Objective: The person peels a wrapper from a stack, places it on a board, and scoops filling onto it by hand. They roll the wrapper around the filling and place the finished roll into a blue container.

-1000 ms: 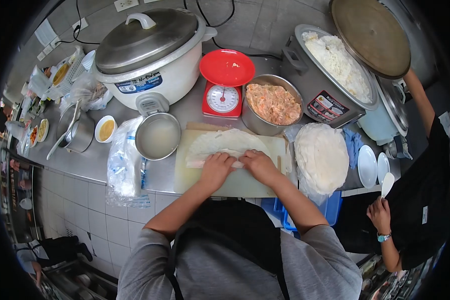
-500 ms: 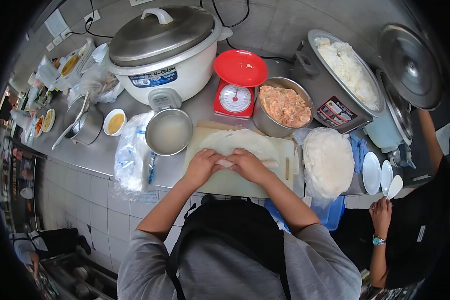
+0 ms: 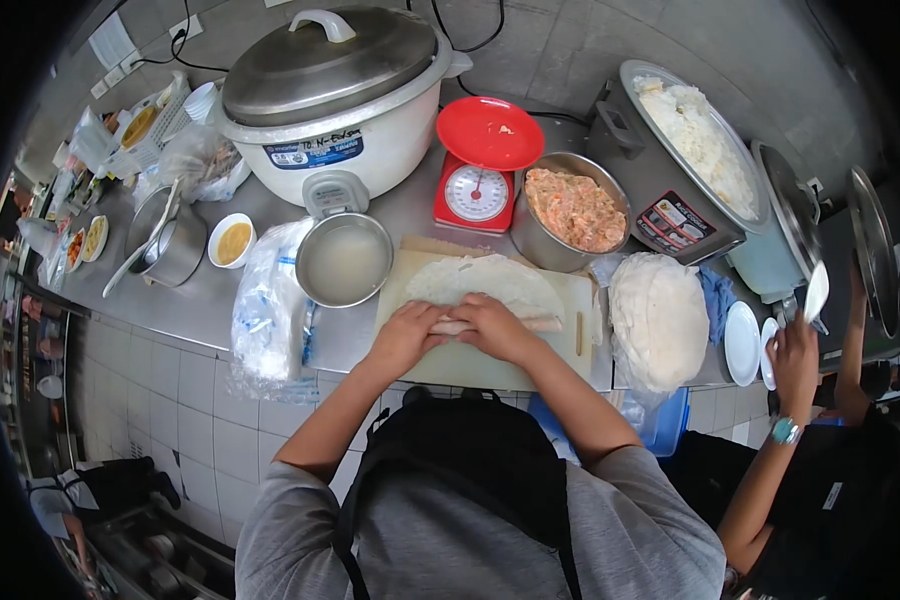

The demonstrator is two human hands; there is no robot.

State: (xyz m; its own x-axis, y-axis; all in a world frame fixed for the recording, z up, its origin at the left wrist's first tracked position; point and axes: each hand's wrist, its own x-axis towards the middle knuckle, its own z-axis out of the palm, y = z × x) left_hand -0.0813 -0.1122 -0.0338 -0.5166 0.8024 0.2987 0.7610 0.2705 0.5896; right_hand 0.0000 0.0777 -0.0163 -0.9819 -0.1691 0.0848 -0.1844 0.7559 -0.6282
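Note:
My left hand (image 3: 408, 335) and my right hand (image 3: 490, 328) meet side by side at the near edge of a thin white spring roll wrapper (image 3: 500, 282). Their fingers are curled over a rolled strip of it, the spring roll (image 3: 544, 324), whose end shows to the right. The wrapper's far part lies flat on a pale cutting board (image 3: 450, 372). Past the board's right side is a stack of round wrappers (image 3: 660, 325) on plastic. A steel pot of orange-pink minced filling (image 3: 576, 208) stands behind the board. To the left sits a pan of cloudy liquid (image 3: 344, 260).
Behind are a big rice cooker (image 3: 330, 75), a red scale (image 3: 475, 195) and an open cooker of rice (image 3: 695, 140). A plastic bag (image 3: 268, 300) lies left. At right, a co-worker's hand (image 3: 795, 355) holds a white paddle (image 3: 817, 290) near oval plates (image 3: 741, 343).
My hands stay on the roll with barely any shift. The co-worker's hand has risen with the paddle towards the cookers. The metal lid at right has swung outward.

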